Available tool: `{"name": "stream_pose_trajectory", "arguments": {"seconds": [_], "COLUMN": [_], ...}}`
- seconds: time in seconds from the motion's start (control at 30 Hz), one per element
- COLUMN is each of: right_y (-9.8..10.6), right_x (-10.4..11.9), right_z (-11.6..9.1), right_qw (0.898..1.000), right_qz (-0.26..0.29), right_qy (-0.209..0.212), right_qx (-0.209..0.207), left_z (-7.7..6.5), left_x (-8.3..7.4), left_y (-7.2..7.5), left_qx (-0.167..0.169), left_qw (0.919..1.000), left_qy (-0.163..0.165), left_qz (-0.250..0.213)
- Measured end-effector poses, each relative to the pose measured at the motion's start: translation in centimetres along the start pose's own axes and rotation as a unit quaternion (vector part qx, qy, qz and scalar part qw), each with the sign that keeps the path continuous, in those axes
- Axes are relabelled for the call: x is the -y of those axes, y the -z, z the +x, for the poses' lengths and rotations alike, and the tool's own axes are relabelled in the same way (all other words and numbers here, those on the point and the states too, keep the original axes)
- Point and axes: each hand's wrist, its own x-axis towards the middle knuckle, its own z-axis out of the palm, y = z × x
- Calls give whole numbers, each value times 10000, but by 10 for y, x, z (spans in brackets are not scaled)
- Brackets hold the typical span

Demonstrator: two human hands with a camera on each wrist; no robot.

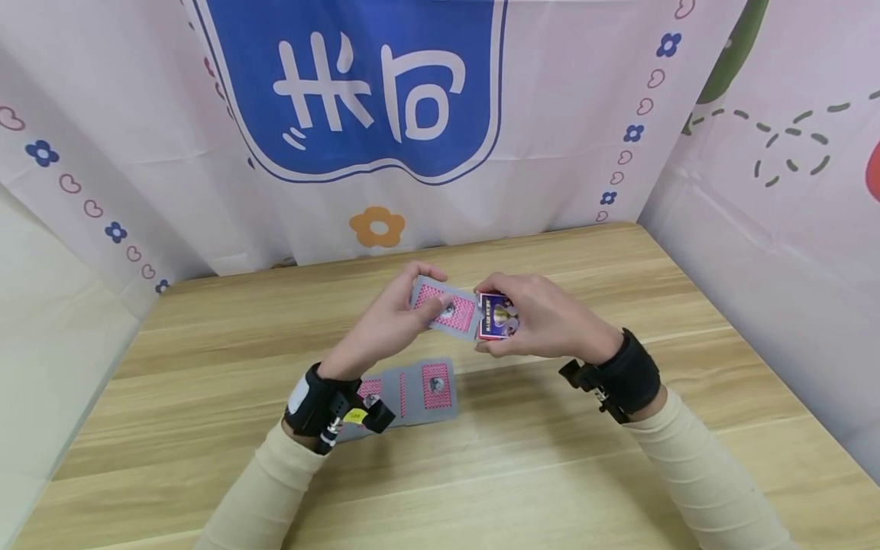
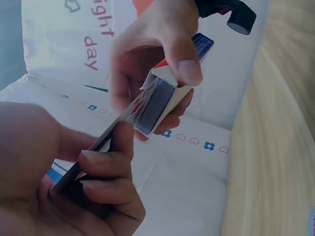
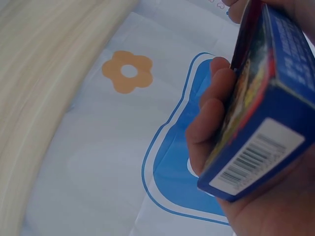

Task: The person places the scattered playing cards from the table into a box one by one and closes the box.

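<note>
Worktop [image 1: 536, 481]: wood-grained; is being bounded at the back by the backdrop [image 1: 550, 137]. Broad surface is being shown between the left grip [image 1: 381, 327] and the left edge, and between the right grip [image 1: 553, 317] and the right edge; a narrower strip is being shown beyond both, toward the back edge.

Held cards [image 1: 464, 315]: grey borders, pink backs; are being clasped in the air by the left grip, thumb on top, fingers curled beneath. Their right end is being held up to the box [image 1: 496, 319]; how far in it reaches cannot be told.

Box: printed; is being clasped by the right grip, thumb and fingers being set on opposite edges.

Laid cards [image 1: 436, 387]: overlapping row, backs up; are being borne by the worktop nearer the person, left end being covered by the wristband [image 1: 323, 401].

By view. Head: the printed front is being shown, with the laid cards. Left wrist: the open end is being exposed, an inner stack [image 2: 155, 104] being seen inside. Right wrist: a barcode [image 3: 253, 160] is being shown on a blue-bordered end, being hidden from the head view.
</note>
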Motion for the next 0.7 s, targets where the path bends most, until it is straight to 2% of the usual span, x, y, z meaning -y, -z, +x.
{"name": "stream_pose_trajectory", "arguments": {"seconds": [0.2,0.27,0.37,0.47,0.6,0.7], "right_y": [0,-1,-2,-1,2,3], "right_x": [1,1,0,-1,-4,-5], "right_z": [-1,-1,-1,0,0,-1], "right_qw": [9997,9994,9990,9987,9986,9989], "right_qz": [-3,-22,-59,-92,-38,35], "right_qy": [74,174,316,344,259,209], "right_qx": [-231,-293,-314,-367,-452,-411], "left_z": [0,0,0,0,0,0], "left_x": [0,1,1,0,-1,-1], "left_y": [-18,-27,-35,-35,-24,-19], "left_qx": [-434,-376,-119,18,-163,-194], "left_qw": [9990,9992,9997,9999,9993,9990], "left_qy": [-56,-104,-185,-124,130,168], "left_qz": [-123,-45,119,119,-312,-378]}}
